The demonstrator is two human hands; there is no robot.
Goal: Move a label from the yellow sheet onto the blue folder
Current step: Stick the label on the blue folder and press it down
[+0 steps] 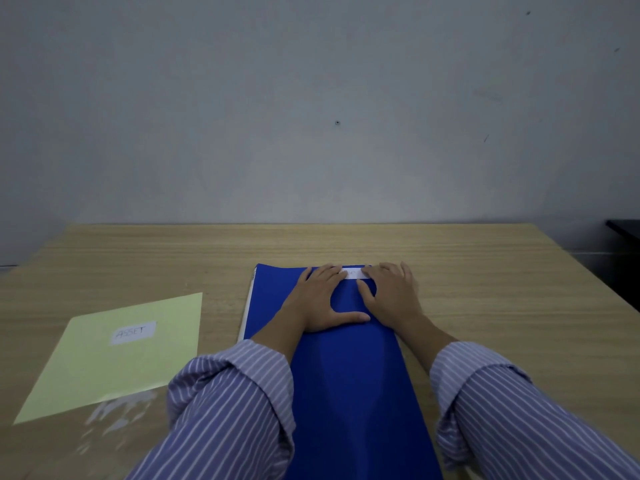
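Note:
The blue folder (349,368) lies lengthwise on the wooden table in front of me. A white label (355,273) rests flat near the folder's far edge. My left hand (320,299) lies palm down on the folder, its fingertips on the label's left end. My right hand (389,294) lies flat too, fingertips on the label's right end. The label's writing is mostly hidden by fingers. To the left, the yellow sheet (114,362) carries one white label reading ASSET (132,332).
The wooden table (485,289) runs back to a grey wall. A shiny patch of glare (114,414) sits by the yellow sheet's near edge. A dark piece of furniture (623,230) stands beyond the table's right edge.

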